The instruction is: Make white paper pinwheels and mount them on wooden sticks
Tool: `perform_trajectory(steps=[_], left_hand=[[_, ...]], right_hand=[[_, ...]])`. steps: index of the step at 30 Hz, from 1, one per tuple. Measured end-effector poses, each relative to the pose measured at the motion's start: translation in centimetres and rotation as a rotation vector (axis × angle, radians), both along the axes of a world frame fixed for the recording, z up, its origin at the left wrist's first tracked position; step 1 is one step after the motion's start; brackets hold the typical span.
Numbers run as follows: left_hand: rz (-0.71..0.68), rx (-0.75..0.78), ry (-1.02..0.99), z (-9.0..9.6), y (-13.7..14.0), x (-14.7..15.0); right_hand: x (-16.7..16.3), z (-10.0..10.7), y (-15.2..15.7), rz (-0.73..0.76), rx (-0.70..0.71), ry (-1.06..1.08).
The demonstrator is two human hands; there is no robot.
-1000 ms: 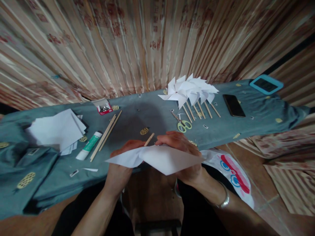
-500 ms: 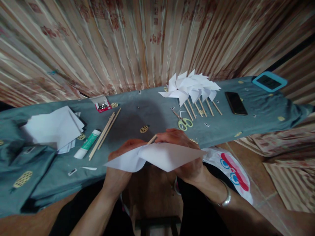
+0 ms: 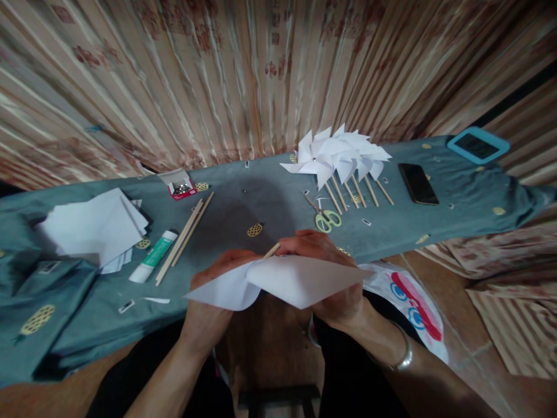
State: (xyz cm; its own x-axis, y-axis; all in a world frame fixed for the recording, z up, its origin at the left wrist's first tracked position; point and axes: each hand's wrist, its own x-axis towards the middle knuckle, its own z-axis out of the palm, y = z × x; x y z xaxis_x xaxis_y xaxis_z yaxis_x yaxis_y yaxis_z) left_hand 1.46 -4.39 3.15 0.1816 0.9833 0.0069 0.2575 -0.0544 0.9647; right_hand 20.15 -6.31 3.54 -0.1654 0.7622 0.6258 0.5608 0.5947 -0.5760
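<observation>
Between my hands, above the front edge of the table, is a white paper pinwheel [image 3: 304, 280] with its folded blades facing me. The tip of a wooden stick [image 3: 272, 250] shows behind its centre. My left hand [image 3: 209, 318] is closed on the pinwheel from the left, its fingertips hidden by the paper. From the right, my right hand [image 3: 343, 305] grips it too, with fingers curled near the stick behind the blades. The paper covers much of both hands.
Several finished pinwheels [image 3: 324, 154] lie at the back right, near green-handled scissors [image 3: 327, 220], a phone [image 3: 418, 183] and a blue-framed device [image 3: 478, 145]. At left are paper sheets [image 3: 93, 223], a glue stick [image 3: 153, 256], wooden sticks [image 3: 180, 238] and a red-and-white box of small metal pieces [image 3: 180, 187].
The pinwheel and both hands have shifted very slightly right and down in view. The grip looks the same, and the things on the table have stayed put.
</observation>
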Motion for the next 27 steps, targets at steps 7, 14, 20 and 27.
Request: perform_trajectory(steps=[7,14,20,27], left_hand=[[0.029,-0.073,-0.107,0.6,0.1,0.1],[0.027,0.119,-0.048,0.3,-0.4,-0.5],[0.011,0.347,0.137,0.2,-1.5,-1.5],[-0.013,0.557,0.263,0.4,-2.0,-2.0]], right_hand=[[0.0,-0.1,-0.1,-0.006,0.007,0.024],[-0.2,0.3,-0.1,-0.040,0.011,0.037],[-0.3,0.1,-0.5,-0.054,-0.059,0.114],[-0.3,-0.5,-0.6,-0.017,-0.074,0.168]])
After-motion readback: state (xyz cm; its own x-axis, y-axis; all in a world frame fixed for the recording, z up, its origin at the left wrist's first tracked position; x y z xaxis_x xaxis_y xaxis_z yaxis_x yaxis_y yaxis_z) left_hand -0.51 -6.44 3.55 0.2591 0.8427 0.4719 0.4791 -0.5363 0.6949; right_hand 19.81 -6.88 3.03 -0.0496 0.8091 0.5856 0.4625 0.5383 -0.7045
